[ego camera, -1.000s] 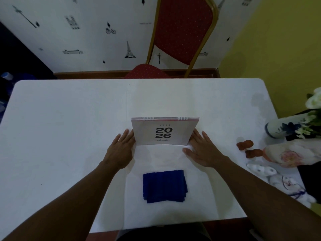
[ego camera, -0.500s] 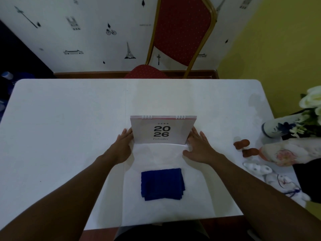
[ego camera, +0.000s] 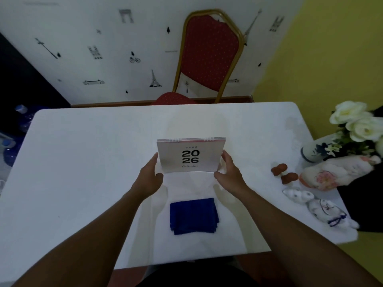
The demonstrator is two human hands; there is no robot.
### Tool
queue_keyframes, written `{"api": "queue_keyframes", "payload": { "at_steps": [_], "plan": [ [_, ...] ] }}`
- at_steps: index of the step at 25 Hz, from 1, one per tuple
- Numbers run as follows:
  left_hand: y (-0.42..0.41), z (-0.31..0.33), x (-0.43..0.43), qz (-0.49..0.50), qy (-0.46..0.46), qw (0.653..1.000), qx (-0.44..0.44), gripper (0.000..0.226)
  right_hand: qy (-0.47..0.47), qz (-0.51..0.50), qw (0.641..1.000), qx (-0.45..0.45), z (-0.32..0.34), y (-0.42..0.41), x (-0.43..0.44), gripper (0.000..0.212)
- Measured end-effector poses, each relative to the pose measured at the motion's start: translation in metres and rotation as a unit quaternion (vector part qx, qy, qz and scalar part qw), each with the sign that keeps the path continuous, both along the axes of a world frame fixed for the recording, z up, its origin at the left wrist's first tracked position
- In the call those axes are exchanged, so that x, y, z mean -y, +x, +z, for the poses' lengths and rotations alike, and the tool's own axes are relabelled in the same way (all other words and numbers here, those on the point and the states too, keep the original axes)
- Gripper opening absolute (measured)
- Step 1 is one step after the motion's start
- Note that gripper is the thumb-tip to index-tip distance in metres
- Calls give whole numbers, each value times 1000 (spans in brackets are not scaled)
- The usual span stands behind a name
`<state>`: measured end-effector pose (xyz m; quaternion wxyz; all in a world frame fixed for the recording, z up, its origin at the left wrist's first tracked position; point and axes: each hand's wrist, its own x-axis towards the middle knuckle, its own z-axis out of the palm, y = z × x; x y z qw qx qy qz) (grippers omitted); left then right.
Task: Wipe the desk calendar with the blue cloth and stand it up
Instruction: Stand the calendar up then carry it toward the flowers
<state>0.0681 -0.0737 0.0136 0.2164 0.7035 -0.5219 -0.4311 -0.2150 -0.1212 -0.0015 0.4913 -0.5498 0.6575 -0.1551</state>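
The desk calendar point(ego camera: 190, 155), white with "2026" in black and a spiral binding on top, stands upright in the middle of the white table point(ego camera: 83, 162). My left hand point(ego camera: 149, 177) cups its lower left edge and my right hand point(ego camera: 229, 172) cups its lower right edge, fingers touching the sides. The folded blue cloth point(ego camera: 193, 216) lies flat on the table nearer to me, below the calendar and between my forearms, with neither hand on it.
A red chair point(ego camera: 209, 56) with a gold frame stands behind the far table edge. On the right are a blue-and-white vase point(ego camera: 313, 151) with white flowers point(ego camera: 360, 123), brown mushroom figures point(ego camera: 284, 172), and soft toys point(ego camera: 323, 208). Bottles point(ego camera: 20, 117) sit off the left edge.
My hands have risen from flat on the table to cupping the calendar's sides. The camera view has shifted, and the calendar stands a little more upright.
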Motion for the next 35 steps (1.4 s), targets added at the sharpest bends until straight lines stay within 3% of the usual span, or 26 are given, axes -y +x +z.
{"api": "queue_keyframes", "payload": {
  "at_steps": [7,14,22,26,29,35],
  "plan": [
    [-16,9,1,36,-50,997,-48,98,-40,-64,996,46,17,17,-13,88],
    [-29,17,14,54,-88,990,-95,89,-48,-84,990,106,27,20,-5,88],
    [-98,41,83,-31,-61,991,-114,94,-84,-198,969,120,46,-43,20,86],
    [-155,45,124,-86,-51,986,-130,90,-89,-283,951,84,50,-89,38,85],
    [-199,43,155,-128,-40,982,-132,90,-80,-349,932,46,51,-120,46,81],
    [-255,27,200,-186,-15,975,-123,86,-110,-442,885,98,42,-154,54,85]
  ]
}}
